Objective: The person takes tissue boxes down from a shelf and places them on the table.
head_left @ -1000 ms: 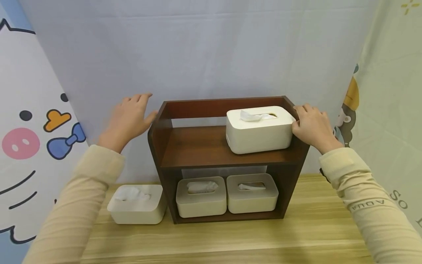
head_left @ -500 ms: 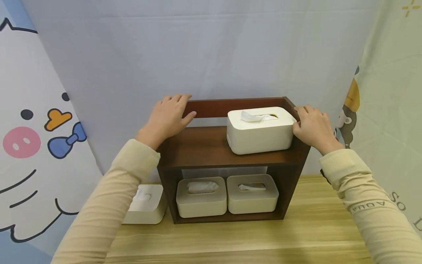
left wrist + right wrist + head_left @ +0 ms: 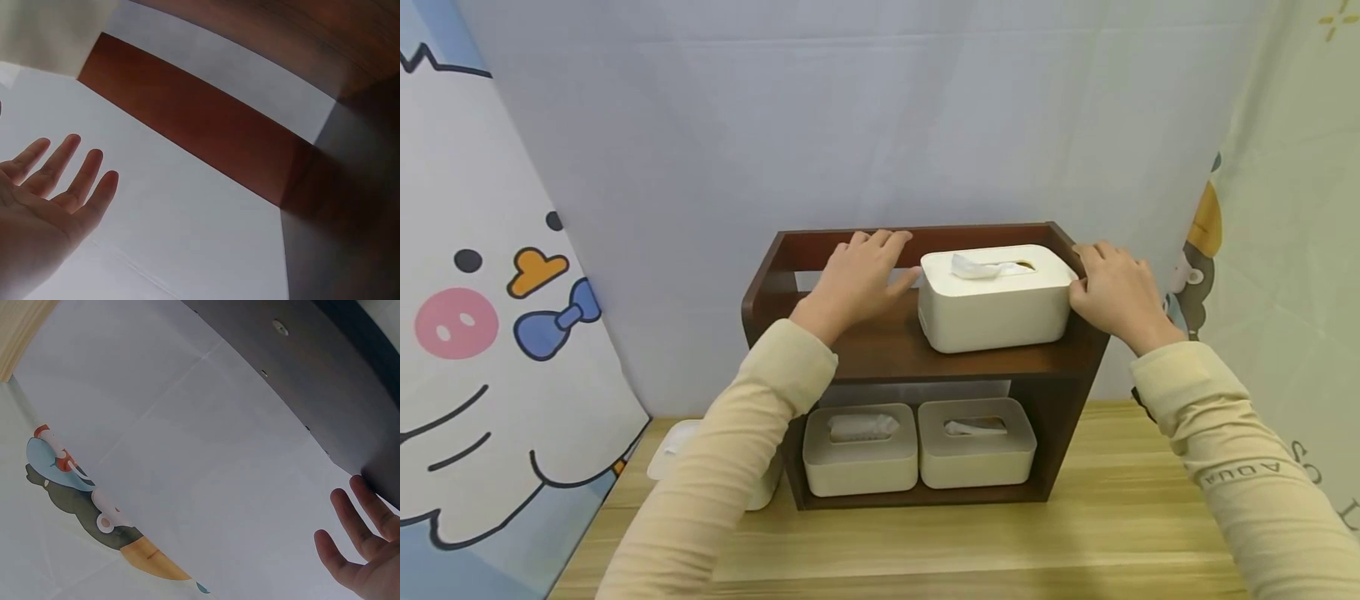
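Observation:
In the head view, a white tissue box (image 3: 996,304) with a tissue poking from its slot sits on the upper tier of a dark brown wooden shelf (image 3: 880,350), at the right end. My left hand (image 3: 865,279) hovers over that tier just left of the box, thumb pointing at it and fingers extended. The left wrist view shows this hand's fingers (image 3: 100,197) spread, holding nothing. My right hand (image 3: 1116,292) rests at the shelf's right side panel, thumb beside the box's right end. From the right wrist view, its spread fingers (image 3: 353,515) lie along the panel's outer face.
Two more tissue boxes, a left one (image 3: 860,462) and a right one (image 3: 976,454), fill the lower tier side by side. Another tissue box (image 3: 673,442) on the wooden table (image 3: 925,550) is partly hidden behind my left sleeve. Printed curtains hang around.
My left hand has moved right, from outside the shelf's left side to over the upper tier near the box. The right hand and the boxes stay in place.

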A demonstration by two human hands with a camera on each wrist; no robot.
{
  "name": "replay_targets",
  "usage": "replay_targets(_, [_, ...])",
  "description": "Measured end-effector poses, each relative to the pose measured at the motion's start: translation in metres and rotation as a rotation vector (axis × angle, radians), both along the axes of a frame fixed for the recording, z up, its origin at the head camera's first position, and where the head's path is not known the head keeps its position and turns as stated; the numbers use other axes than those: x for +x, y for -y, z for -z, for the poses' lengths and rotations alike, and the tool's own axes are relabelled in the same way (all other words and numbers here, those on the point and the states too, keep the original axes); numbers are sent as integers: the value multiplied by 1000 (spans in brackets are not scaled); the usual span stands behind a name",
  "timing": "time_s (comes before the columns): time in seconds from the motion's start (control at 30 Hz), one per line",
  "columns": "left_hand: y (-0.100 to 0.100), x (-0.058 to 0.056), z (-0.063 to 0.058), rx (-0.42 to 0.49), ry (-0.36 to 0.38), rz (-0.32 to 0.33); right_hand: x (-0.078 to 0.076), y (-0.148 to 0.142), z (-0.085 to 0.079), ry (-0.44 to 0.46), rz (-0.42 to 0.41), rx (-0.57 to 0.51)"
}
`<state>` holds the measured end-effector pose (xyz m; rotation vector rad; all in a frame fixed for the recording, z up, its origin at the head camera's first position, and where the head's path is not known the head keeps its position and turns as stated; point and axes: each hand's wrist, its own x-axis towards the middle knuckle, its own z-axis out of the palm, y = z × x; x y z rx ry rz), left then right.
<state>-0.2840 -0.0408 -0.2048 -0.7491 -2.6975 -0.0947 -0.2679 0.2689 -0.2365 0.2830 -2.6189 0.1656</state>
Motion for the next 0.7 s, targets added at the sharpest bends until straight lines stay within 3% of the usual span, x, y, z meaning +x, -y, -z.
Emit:
replay_targets(0.37, [-40, -2, 8, 1, 38, 46, 2, 0, -1, -10, 2, 2])
replay_targets(0.7, [-56, -8, 16, 50, 122, 30, 4, 2, -3, -5, 4, -1])
